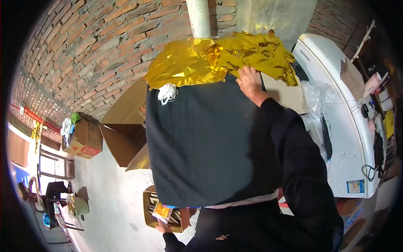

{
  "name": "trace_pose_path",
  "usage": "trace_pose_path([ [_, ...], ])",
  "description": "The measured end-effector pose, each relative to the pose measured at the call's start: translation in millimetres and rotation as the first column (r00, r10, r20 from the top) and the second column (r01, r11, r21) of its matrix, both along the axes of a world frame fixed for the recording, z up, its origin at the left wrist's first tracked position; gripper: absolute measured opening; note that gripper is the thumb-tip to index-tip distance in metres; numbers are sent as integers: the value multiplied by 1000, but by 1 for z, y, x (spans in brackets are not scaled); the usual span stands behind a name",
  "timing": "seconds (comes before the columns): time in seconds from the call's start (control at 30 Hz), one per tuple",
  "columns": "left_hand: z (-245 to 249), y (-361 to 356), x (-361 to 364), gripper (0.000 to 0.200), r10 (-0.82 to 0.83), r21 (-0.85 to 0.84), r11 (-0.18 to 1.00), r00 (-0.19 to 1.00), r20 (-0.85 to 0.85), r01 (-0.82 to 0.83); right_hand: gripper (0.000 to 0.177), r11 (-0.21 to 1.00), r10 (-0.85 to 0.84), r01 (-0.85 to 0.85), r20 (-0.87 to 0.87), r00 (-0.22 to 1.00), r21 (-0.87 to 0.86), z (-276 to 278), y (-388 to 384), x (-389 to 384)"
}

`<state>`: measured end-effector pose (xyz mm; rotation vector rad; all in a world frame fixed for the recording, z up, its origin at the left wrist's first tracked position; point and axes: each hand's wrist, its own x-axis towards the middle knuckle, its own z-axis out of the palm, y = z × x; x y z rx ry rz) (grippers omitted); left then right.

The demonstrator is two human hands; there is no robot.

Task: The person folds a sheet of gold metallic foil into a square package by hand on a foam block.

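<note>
Dark clothing (235, 229) with a small orange mark lies nearest the camera, at the near edge of a black-covered table (210, 140). Gold foil (184, 65) spreads in crinkled heaps along the table's far edge. The right hand (250, 82) reaches over the table to the foil's front border, palm down, fingers bent and fairly close together; whether they pinch the foil, one cannot tell. The left hand (163, 227) is low, beside the table's near left corner, at the side of a small carton (184, 224). A gold-and-white packet (162, 212) lies on the carton's contents just beyond that hand; its grip, if any, cannot be told. White string (167, 93) sits bunched on the table's far left corner, beside the foil. Left of the table stands an open carton (121, 140); right of it, a white appliance (336, 164) with a clear plastic bag (317, 98) on top.
</note>
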<state>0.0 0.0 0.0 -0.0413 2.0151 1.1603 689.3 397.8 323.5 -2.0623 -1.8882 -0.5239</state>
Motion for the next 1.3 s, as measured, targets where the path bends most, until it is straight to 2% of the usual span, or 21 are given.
trace_pose_path([
  [0.1,29,14,1,30,-46,259,964,998,-51,58,17,999,30,-29,52,998,-21,-2,19,14],
  [0.17,34,40,-18,27,-70,264,959,988,-139,105,13,992,81,-73,73,994,-106,-24,41,27],
  [0.2,44,50,-29,30,-157,297,929,963,-220,220,11,994,100,-95,96,990,-53,-29,43,27],
  [0.23,58,70,-25,34,-31,342,932,968,-251,118,9,993,119,-119,122,985,-2,-33,43,26],
  [0.27,60,90,-47,38,-190,229,923,884,-427,309,8,988,136,-145,149,979,52,-34,44,26],
  [0.33,111,144,-25,36,-121,374,887,917,-379,271,10,974,197,-196,9,980,112,-38,53,35],
  [0.4,170,198,11,32,-185,428,803,856,-482,415,16,971,207,-177,-193,959,162,-39,53,36],
  [0.5,241,280,74,28,-290,508,588,750,-594,629,26,987,130,-64,-487,864,149,-32,54,35],
  [0.53,274,302,110,27,-281,420,517,611,-740,746,27,994,89,-41,-534,841,101,-33,57,40],
  [0.57,304,314,152,24,-311,469,463,633,-709,752,27,999,46,-21,-576,816,50,-34,60,45],
  [0.6,318,332,184,23,-316,515,297,592,-742,804,27,1000,12,3,-638,770,23,-30,59,45],
  [0.67,335,373,238,23,-386,437,140,455,-802,888,26,998,-55,40,-750,659,-38,-18,58,40],
  [0.73,355,393,313,24,-366,387,-25,352,-862,922,21,998,-52,48,-724,688,-27,-26,65,45],
  [0.77,373,394,348,25,-470,349,-68,279,-838,935,19,998,-51,52,-711,702,-21,-29,67,48],
  [0.8,365,413,375,27,-414,253,-124,182,-892,960,17,999,-38,30,-764,644,-24,-30,68,52],
  [0.93,346,460,479,27,-309,191,-297,95,-946,935,12,1000,20,-9,-895,447,18,-42,74,64],
  [1.03,341,490,537,34,8,65,-347,73,-997,936,12,999,20,-34,-929,369,8,-37,72,60],
  [1.1,346,501,563,35,-29,24,-389,14,-999,921,13,998,-23,-44,-944,330,-40,-30,68,55],
  [1.13,347,506,573,35,-47,3,-410,-18,-999,912,14,997,27,-75,-949,314,4,-35,71,57],
  [1.23,341,524,592,27,-162,-172,-372,-246,-956,912,13,991,101,-97,-992,82,93,-35,64,58],
  [1.3,336,534,598,25,-249,-149,-418,-271,-930,896,13,990,116,-86,-993,15,114,-31,62,59],
])
